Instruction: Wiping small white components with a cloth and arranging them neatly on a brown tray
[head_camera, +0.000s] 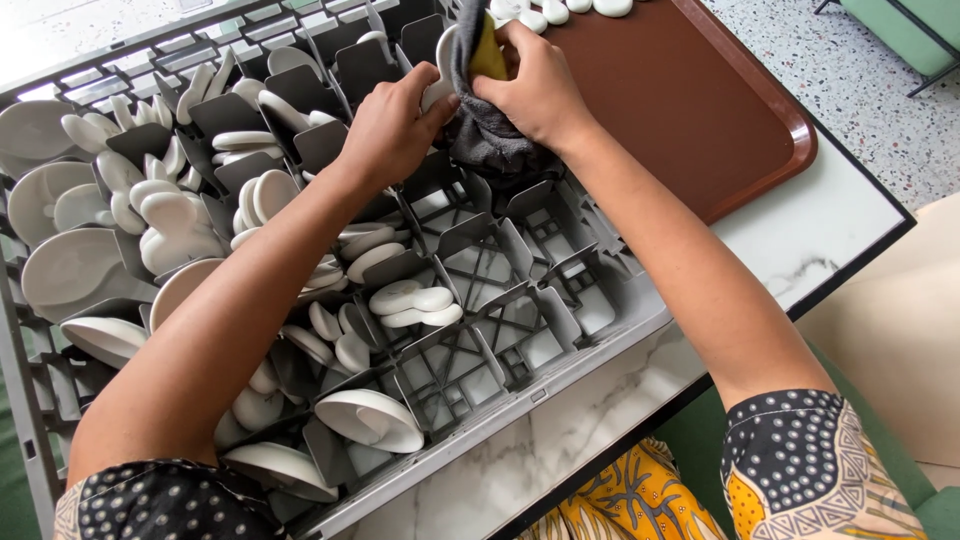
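Both hands work at the far end of a grey plastic rack (560, 330). The left hand (392, 130) pinches a small white dish (443, 62); the right hand (537, 85) presses a dark, soft cloth (490, 140) with a yellow sponge (487, 58) against it. Smooth white pebble-shaped rests (415, 303) fill compartments. A brown tray (700, 110) lies beside.

Both arms stretch forward — left hand (392, 128) and right hand (535, 85) meeting, fingers curled closed.
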